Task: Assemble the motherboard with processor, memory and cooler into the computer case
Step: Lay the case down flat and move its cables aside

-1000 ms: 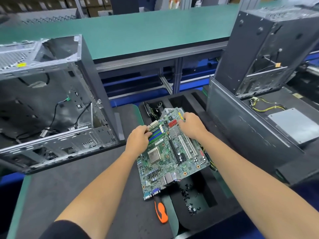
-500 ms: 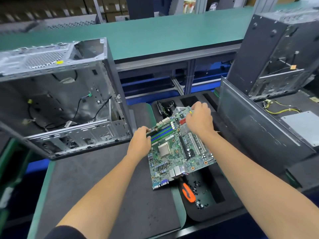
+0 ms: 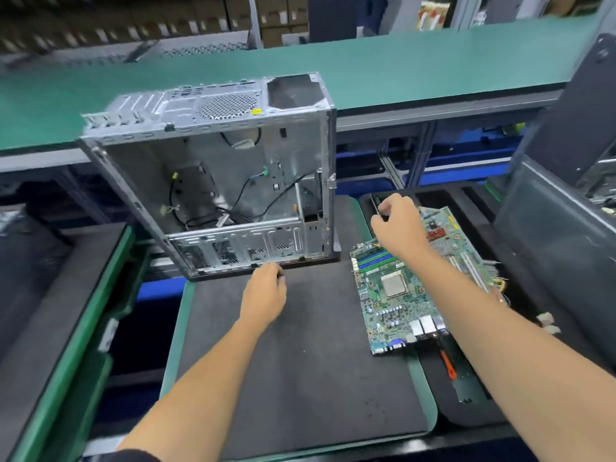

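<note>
- motherboard (image 3: 410, 295) lies flat, green, straddling the right edge of the dark work mat (image 3: 300, 361) and the black foam tray (image 3: 473, 395) beside it
- on the board: processor socket (image 3: 394, 284) near the middle, blue and green memory slots (image 3: 373, 258) on its far-left part, rear ports (image 3: 423, 328) on the near edge
- right hand (image 3: 398, 228) over the far end of the motherboard, fingers curled, pinching a thin dark part (image 3: 378, 208) just beyond the board's far-left corner; what the part is, cannot tell
- right forearm crosses over the right half of the board
- left hand (image 3: 265, 291) off the motherboard, to its left, at the near bottom edge of the computer case (image 3: 213, 181); fingertips curled onto a black rim there, grip partly hidden
- computer case stands to the left of the motherboard, at the far edge of the mat, open side facing the camera, tilted a bit; loose black cables (image 3: 240, 201) inside, no board in it
- orange-handled tool (image 3: 446, 363) in the foam tray, just near-right of the motherboard's port edge
- grey side panel (image 3: 550, 235) leaning to the right of the motherboard
- second dark case (image 3: 580, 121) further right, cut by the frame edge
- green bench (image 3: 400, 61) beyond the case, blurred shelving behind it
</note>
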The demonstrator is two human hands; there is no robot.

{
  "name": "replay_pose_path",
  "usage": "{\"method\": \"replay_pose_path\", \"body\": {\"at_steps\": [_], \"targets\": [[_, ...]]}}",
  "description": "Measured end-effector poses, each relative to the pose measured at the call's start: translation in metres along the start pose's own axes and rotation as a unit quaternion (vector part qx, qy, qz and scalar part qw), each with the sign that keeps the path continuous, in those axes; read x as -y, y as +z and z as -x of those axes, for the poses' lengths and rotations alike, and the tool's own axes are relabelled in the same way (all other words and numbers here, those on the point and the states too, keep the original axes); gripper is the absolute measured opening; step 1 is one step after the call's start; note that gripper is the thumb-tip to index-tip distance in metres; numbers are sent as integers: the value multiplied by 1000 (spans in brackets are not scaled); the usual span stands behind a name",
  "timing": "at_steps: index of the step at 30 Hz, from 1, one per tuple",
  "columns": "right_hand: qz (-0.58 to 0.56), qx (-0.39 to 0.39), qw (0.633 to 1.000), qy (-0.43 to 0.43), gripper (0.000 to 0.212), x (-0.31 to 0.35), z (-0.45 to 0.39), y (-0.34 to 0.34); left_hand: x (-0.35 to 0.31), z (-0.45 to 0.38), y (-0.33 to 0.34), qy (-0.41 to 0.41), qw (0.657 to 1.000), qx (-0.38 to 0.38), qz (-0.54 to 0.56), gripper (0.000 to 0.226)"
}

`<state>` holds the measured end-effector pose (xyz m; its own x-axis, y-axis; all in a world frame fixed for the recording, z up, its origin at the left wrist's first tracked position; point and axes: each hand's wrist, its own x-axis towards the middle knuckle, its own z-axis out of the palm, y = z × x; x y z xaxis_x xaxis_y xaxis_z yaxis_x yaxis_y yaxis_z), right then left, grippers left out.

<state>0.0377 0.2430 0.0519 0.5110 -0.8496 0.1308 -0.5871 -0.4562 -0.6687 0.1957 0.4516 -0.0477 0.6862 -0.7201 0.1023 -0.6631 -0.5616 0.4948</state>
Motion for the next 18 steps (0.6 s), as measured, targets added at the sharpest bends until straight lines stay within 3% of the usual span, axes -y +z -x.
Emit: {"method": "replay_pose_path", "body": {"at_steps": [3, 6, 9, 11, 14, 16, 18], "targets": [[-55, 30, 998, -23, 27, 20, 4, 18, 18, -1, -16, -3, 997, -71, 21, 12], [-110, 56, 992, -19, 45, 37, 8, 37, 40, 0, -41, -11, 982, -189, 23, 9], [-152, 58, 987, -5, 46, 54, 10, 58, 61, -1, -70, -98, 939, -328, 28, 17], [-171, 42, 984, 7, 44, 65, 8, 69, 74, -6, -93, -167, 899, -392, 97, 28], [-158, 10, 987, 28, 53, 73, 4, 81, 93, -20, -119, -187, 876, -401, 193, 41], [-156, -23, 987, 34, 43, 77, 1, 86, 99, -30, -130, -190, 886, -350, 240, 63], [-136, -59, 988, 37, 30, 80, -1, 90, 98, -38, -135, -195, 892, -302, 276, 67]]}}
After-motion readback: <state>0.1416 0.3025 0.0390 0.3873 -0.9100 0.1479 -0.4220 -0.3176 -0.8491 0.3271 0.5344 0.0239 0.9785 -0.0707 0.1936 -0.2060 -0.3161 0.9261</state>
